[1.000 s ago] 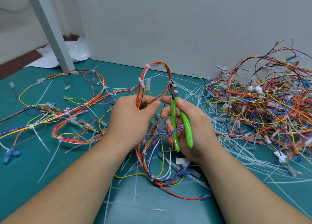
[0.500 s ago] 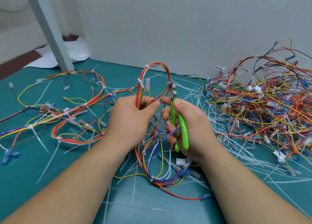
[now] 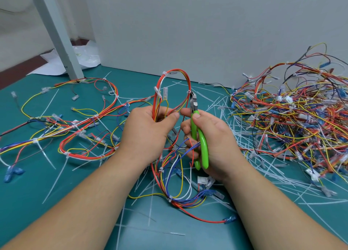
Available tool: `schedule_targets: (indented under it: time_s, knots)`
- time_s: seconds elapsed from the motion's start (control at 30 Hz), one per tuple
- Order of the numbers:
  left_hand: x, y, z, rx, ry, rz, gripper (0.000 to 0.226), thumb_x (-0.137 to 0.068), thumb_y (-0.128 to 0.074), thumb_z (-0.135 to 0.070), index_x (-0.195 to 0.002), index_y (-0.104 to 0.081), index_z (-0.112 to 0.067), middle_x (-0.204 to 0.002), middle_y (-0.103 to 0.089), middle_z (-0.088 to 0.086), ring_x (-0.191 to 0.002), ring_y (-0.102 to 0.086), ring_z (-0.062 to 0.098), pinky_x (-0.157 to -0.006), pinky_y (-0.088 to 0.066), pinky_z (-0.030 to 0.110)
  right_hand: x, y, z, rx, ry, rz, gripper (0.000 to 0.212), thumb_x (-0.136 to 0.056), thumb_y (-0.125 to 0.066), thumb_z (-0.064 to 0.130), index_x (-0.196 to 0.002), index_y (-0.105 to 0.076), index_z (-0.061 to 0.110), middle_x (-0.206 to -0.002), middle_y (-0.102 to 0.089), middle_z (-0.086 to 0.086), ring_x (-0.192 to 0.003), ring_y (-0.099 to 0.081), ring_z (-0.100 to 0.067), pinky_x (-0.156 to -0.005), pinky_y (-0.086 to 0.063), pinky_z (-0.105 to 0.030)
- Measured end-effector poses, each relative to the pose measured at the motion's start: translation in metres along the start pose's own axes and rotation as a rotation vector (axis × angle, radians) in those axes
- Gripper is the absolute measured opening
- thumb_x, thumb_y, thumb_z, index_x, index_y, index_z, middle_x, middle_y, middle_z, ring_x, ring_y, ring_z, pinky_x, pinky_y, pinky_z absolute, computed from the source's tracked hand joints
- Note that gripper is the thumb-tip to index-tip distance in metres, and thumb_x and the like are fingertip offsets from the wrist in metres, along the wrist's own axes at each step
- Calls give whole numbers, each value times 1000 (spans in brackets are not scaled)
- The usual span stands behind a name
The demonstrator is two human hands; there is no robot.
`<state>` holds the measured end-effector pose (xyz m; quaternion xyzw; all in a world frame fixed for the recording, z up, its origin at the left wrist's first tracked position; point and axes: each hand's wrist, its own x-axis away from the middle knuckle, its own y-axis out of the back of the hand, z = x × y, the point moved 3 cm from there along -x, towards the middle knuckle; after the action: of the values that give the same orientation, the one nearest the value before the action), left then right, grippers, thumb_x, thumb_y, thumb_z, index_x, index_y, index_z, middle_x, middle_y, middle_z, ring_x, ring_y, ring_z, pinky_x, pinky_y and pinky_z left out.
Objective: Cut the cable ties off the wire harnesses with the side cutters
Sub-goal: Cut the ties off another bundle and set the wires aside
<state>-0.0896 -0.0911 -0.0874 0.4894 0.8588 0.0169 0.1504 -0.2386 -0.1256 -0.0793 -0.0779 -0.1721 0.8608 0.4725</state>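
Observation:
My left hand point(image 3: 146, 131) grips a wire harness point(image 3: 175, 74) of red, orange, yellow and white wires, holding its loop upright above the table. My right hand point(image 3: 212, 142) holds the green-handled side cutters point(image 3: 199, 138) with the handles squeezed close together. The grey jaws point(image 3: 193, 99) point up and sit at a white cable tie point(image 3: 188, 92) on the loop's right side. Another tie point(image 3: 164, 73) sits at the loop's top left. The harness's lower part hangs down between my wrists, with further ties and blue terminals point(image 3: 229, 220).
A big tangled pile of harnesses point(image 3: 293, 121) fills the right. Loose harnesses point(image 3: 79, 125) lie spread at the left. Several cut white tie strips point(image 3: 244, 166) litter the teal mat point(image 3: 28, 202). A grey post point(image 3: 56, 33) and white wall stand behind.
The cutter handles have closed together from a wider spread. Both hands and the harness loop stay in nearly the same place.

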Motion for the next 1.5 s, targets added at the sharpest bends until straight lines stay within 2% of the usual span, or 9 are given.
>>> schedule_targets:
  time_s: [0.2, 0.37, 0.6, 0.67, 0.77, 0.87, 1.07, 1.27, 1.5]
  knots:
    - [-1, 1, -2, 18, 8, -28, 5, -86, -75, -35, -83, -73, -33, -57, -60, -8, -47, -46, 11, -54, -40, 31, 0, 1, 1, -29, 65, -11, 39, -89, -55, 29, -122, -61, 8, -79, -62, -2, -50, -44, -14, -42, -32, -23]
    - [-2, 3, -5, 28, 19, -84, 15, -90, -74, -32, -79, -72, -22, -55, -57, -11, -51, -49, 14, -56, -42, 33, 1, 5, 0, 76, 55, -26, 26, -82, -57, 32, -102, -73, 29, -76, -65, -6, -60, -58, -16, -53, -43, -29]
    - [4, 0, -19, 23, -33, -29, 23, -94, -70, -27, -76, -74, -40, -60, -66, -20, -51, -54, -1, -59, -41, 26, 4, 0, -2, 148, 26, 59, 32, -82, -59, 28, -110, -76, 25, -74, -62, -13, -58, -61, -15, -49, -46, -23]
    - [5, 0, -22, 27, -40, -30, 20, -95, -69, -25, -77, -74, -33, -67, -69, -21, -56, -58, -1, -62, -44, 26, 2, 2, -2, 133, 33, 58, 35, -83, -59, 27, -114, -75, 23, -74, -61, -14, -58, -60, -14, -48, -46, -23]
    - [5, 2, -21, 46, -25, -79, 4, -93, -71, -30, -90, -73, -28, -78, -72, -17, -65, -63, 11, -67, -49, 27, 0, 4, -3, 112, 53, 61, 37, -79, -64, 31, -114, -76, 25, -89, -64, -18, -65, -60, -15, -53, -46, -27]
    - [5, 4, -21, 62, -9, -117, 17, -91, -73, -37, -105, -72, -28, -71, -62, -12, -57, -54, 6, -62, -45, 20, -2, 6, -4, 50, 79, 45, 47, -74, -67, 40, -117, -75, 23, -96, -71, -5, -67, -60, -19, -58, -40, -33]
    - [5, 6, -27, 77, -18, -149, 29, -84, -65, -46, -106, -70, -26, -99, -71, -3, -74, -62, 8, -79, -58, 39, -4, 13, 5, -178, 111, 48, 46, -86, -58, 30, -129, -64, 13, -141, -64, -3, -70, -57, -14, -60, -34, -29]
    - [5, -2, -18, 47, 74, 5, 18, -85, -80, -37, -96, -71, -26, -85, -74, -12, -70, -64, 5, -63, -48, 18, -2, 18, 16, -426, 84, 194, 54, -88, -54, 38, -134, -57, 10, -151, -54, -5, -71, -50, -11, -63, -34, -27]
    - [13, -13, -20, 73, 175, 317, 34, -71, -88, -41, -91, -72, -17, -82, -77, 7, -69, -74, 19, -59, -54, 22, -3, 22, 20, -559, 92, 235, 58, -91, -52, 39, -142, -45, 12, -157, -47, -5, -87, -55, -15, -69, -38, -30]
